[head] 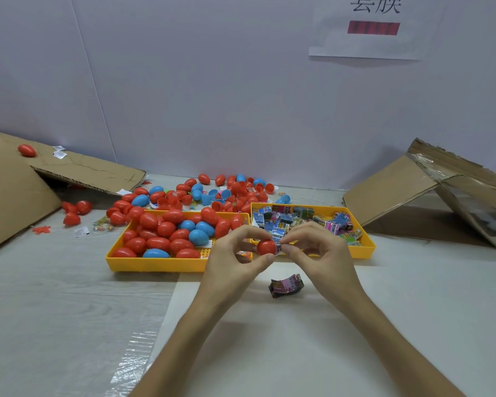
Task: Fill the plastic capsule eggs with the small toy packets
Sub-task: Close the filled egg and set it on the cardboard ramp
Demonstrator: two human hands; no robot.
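Forearms enter from the bottom edge, and both hands meet above the table [69, 282], just in front of the 2 yellow trays. Left hand [235, 253] grips a red capsule egg [266, 247]: thumb under it, index finger [241, 231] curled over the top, open end facing right. Can't tell if it's 1 half or a hinged shell. Right hand [321, 250] pinches a folded toy packet [278, 245] between thumb and index finger, right at the egg's mouth and touching the rim. Remaining right fingers are loosely curled and hold nothing. A spare packet [286, 285] lies curled on the table just below the hands. Left tray [155, 266] holds red and blue eggs, right tray [367, 249] holds the packet stock [301, 219], and loose eggs and halves [226, 193] are piled behind. Cardboard flaps [12, 190] sit on either side. My read on handling: the egg is light, thin, glossy plastic, so it will be slippery and will flex if squeezed. Hold it round the belly, clear of the rim. The packet is soft foil, springy when folded, and probably needs pressing in before the egg is capped.
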